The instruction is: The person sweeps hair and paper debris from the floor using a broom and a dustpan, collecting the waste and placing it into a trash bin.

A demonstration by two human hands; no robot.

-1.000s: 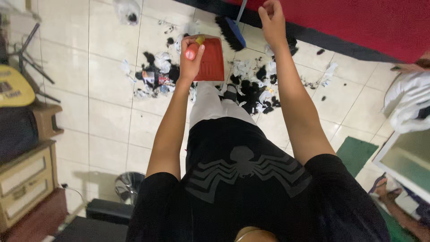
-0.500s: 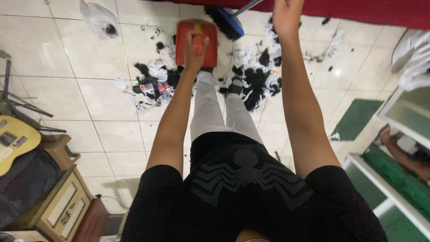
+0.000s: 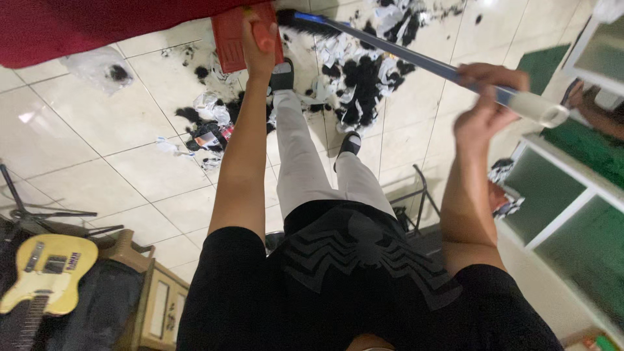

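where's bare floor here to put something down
Bare tiles lie between the red rug, the yellow guitar and the left arm. It is crowded around the black-and-white debris pile by the dustpan and feet.

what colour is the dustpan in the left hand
Red. The dustpan, gripped by the left hand, shows best in the head view, near the top.
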